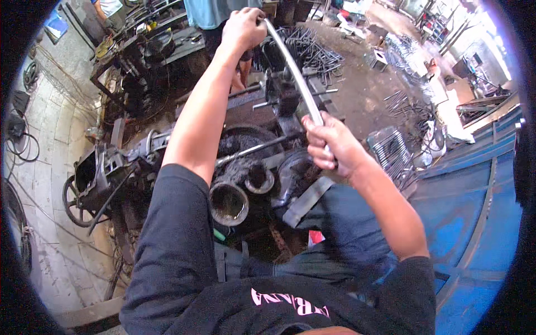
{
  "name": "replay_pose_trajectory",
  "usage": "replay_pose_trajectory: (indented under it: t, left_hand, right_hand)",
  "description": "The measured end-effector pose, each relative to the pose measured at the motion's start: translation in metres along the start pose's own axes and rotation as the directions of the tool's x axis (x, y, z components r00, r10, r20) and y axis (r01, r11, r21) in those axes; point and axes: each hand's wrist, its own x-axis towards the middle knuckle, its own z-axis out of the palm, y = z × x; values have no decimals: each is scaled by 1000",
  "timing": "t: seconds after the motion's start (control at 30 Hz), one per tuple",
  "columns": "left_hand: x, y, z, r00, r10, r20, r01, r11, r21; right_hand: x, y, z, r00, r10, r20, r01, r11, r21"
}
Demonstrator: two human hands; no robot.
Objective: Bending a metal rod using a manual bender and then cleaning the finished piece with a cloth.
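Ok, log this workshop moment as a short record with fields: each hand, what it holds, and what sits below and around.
left hand: left hand, arm stretched forward, grip closed on the far end of the metal bar
right hand: right hand, grip closed on the bar's near end
bar: pale, slightly curved, spanning between both hands
below: dark greasy machine with an open metal pipe facing up
right side: blue metal panel
behind: bent rods piled on the floor; another person standing close
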Motion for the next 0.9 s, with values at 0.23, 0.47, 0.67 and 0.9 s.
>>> replay_pose_trajectory:
  t: [0.23,0.47,0.67,0.9]
  left_hand:
    - [34,-49,92,941,331,66,-334,942,39]
    - [52,-45,116,817,519,251,-507,854,-117]
    - [20,-80,68,832,404,380,-433,901,-9]
    - [-96,-20,-52,989,-66,129,8,913,408]
  right_hand:
    - [-1,-19,-3,999,38,-10,-39,983,-181]
    - [0,-25,-8,995,103,-11,-102,964,-246]
    - [10,-39,-30,959,279,-41,-267,852,-450]
    - [73,-136,-124,742,-668,-51,-336,-305,-891]
